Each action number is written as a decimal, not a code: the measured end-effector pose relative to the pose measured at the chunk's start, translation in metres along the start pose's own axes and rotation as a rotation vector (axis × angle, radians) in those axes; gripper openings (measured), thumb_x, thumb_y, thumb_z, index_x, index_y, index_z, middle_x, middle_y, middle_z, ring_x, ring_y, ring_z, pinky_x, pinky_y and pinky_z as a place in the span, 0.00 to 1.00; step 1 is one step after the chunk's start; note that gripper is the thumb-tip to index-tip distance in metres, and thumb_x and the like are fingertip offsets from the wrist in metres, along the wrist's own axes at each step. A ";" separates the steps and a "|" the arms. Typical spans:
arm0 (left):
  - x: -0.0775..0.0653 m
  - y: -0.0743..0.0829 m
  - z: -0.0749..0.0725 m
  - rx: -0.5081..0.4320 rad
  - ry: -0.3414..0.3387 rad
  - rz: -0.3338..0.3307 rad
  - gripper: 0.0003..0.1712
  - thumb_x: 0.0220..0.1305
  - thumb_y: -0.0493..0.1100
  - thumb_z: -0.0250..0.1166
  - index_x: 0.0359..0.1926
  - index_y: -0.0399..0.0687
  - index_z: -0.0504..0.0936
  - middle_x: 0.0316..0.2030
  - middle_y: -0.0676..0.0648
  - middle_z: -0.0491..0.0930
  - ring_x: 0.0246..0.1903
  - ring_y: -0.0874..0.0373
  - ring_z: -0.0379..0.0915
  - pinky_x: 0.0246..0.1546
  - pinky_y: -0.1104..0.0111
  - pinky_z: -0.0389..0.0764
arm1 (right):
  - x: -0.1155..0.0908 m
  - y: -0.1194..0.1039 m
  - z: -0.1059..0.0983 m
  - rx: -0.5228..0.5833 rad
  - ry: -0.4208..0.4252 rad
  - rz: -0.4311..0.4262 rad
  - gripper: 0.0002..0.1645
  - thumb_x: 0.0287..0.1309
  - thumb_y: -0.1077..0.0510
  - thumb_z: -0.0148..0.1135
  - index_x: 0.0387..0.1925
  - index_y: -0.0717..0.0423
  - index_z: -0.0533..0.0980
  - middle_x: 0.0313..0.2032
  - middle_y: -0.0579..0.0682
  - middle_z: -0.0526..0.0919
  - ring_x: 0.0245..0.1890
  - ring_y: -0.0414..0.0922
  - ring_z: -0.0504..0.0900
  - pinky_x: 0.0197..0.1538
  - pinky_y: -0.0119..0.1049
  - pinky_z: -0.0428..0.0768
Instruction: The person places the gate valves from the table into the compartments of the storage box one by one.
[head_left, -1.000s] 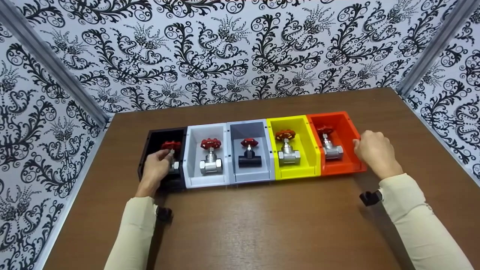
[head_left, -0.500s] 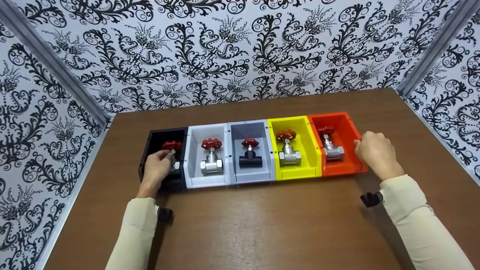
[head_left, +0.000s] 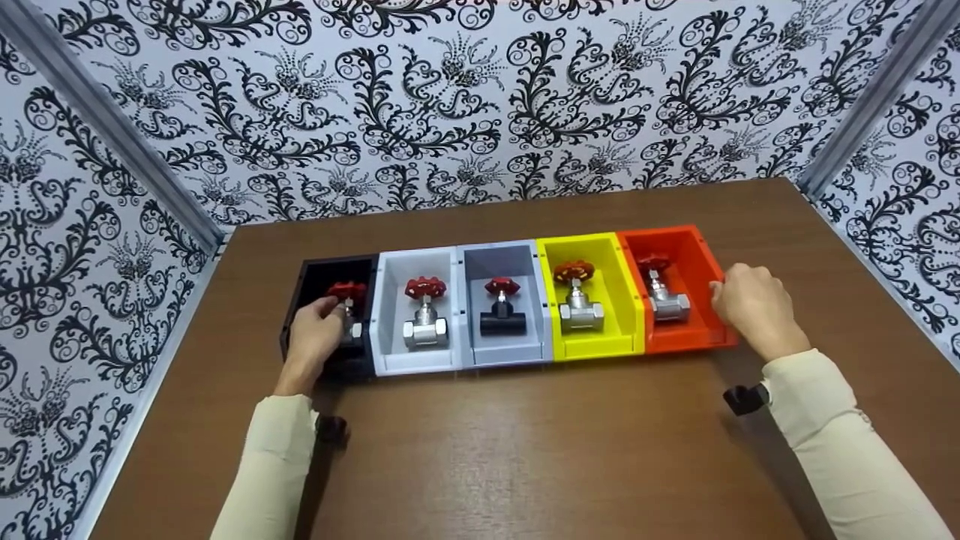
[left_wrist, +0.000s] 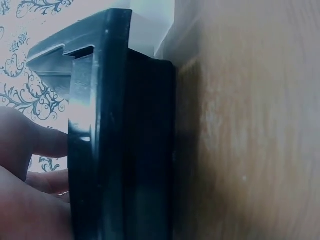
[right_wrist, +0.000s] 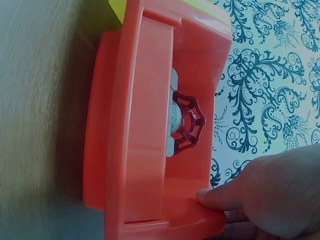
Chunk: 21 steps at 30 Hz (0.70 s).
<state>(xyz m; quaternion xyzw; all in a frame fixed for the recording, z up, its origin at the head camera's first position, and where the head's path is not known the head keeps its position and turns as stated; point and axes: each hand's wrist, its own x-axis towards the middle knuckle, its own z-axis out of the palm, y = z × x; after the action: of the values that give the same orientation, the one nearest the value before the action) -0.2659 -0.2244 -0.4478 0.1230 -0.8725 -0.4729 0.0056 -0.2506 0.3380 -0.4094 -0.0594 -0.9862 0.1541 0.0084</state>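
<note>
In the black bin (head_left: 326, 366) at the row's left end lies a metal valve (head_left: 354, 331) with a red handwheel. My left hand (head_left: 313, 336) reaches over this bin, its thumb and finger at the valve's stem as if pinching it. The left wrist view shows these fingers (left_wrist: 50, 142) going down behind the bin's front lip, which hides their tips. My right hand (head_left: 757, 309) grips the side wall of the orange-red bin (head_left: 701, 300) at the other end. Its thumb (right_wrist: 222, 195) lies inside the wall, the other fingers outside. That bin's own valve (head_left: 666, 304) is untouched.
Between the end bins stand a white bin (head_left: 390, 322), a grey bin (head_left: 480, 259) and a yellow bin (head_left: 619, 300), joined side by side. Each holds a handwheel valve; the grey bin's valve (head_left: 502, 322) has a black body. Patterned walls (head_left: 480, 112) enclose the brown table (head_left: 510, 450).
The whole head view has shifted very slightly. Both hands keep their places at the bins, and the valves lie as before.
</note>
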 end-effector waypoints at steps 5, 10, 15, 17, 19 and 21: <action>-0.001 0.001 -0.003 0.031 -0.005 0.014 0.27 0.73 0.44 0.51 0.67 0.32 0.69 0.65 0.32 0.70 0.65 0.43 0.64 0.66 0.52 0.65 | 0.002 -0.001 -0.001 0.004 -0.010 0.003 0.18 0.67 0.57 0.54 0.33 0.72 0.76 0.29 0.71 0.77 0.25 0.64 0.77 0.27 0.55 0.77; -0.004 0.006 -0.007 0.070 -0.023 0.005 0.30 0.73 0.46 0.52 0.68 0.32 0.67 0.67 0.33 0.68 0.67 0.42 0.62 0.67 0.51 0.63 | 0.005 -0.002 -0.001 0.021 -0.039 0.026 0.18 0.67 0.56 0.54 0.33 0.71 0.76 0.29 0.68 0.77 0.25 0.61 0.76 0.27 0.49 0.75; -0.006 0.020 -0.013 0.125 0.042 0.018 0.25 0.73 0.48 0.54 0.63 0.36 0.75 0.60 0.34 0.76 0.60 0.42 0.71 0.62 0.51 0.69 | 0.006 -0.003 -0.003 0.007 -0.028 0.041 0.20 0.67 0.53 0.54 0.34 0.71 0.76 0.30 0.70 0.77 0.25 0.63 0.77 0.28 0.51 0.75; -0.006 0.027 -0.014 0.161 0.107 0.063 0.22 0.72 0.47 0.55 0.58 0.37 0.79 0.55 0.35 0.79 0.57 0.41 0.74 0.60 0.51 0.71 | 0.006 -0.005 -0.005 -0.002 0.009 0.031 0.22 0.66 0.52 0.54 0.35 0.72 0.75 0.32 0.74 0.78 0.28 0.68 0.77 0.29 0.57 0.75; -0.004 0.035 -0.014 0.202 0.174 0.136 0.20 0.71 0.46 0.56 0.55 0.38 0.81 0.53 0.35 0.81 0.56 0.39 0.75 0.58 0.50 0.72 | 0.007 -0.009 -0.007 0.001 0.061 0.002 0.23 0.66 0.52 0.54 0.39 0.75 0.74 0.37 0.77 0.77 0.33 0.73 0.77 0.35 0.63 0.75; -0.001 0.044 -0.013 0.241 0.223 0.232 0.21 0.71 0.45 0.57 0.57 0.36 0.80 0.55 0.34 0.80 0.58 0.38 0.74 0.60 0.49 0.70 | 0.010 -0.016 -0.010 0.014 0.112 -0.043 0.25 0.66 0.53 0.54 0.45 0.77 0.73 0.43 0.79 0.75 0.41 0.76 0.75 0.43 0.67 0.73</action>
<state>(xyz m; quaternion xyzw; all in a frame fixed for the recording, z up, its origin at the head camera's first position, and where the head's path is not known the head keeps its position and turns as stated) -0.2727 -0.2119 -0.4046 0.0732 -0.9251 -0.3447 0.1416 -0.2622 0.3272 -0.3948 -0.0465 -0.9842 0.1571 0.0673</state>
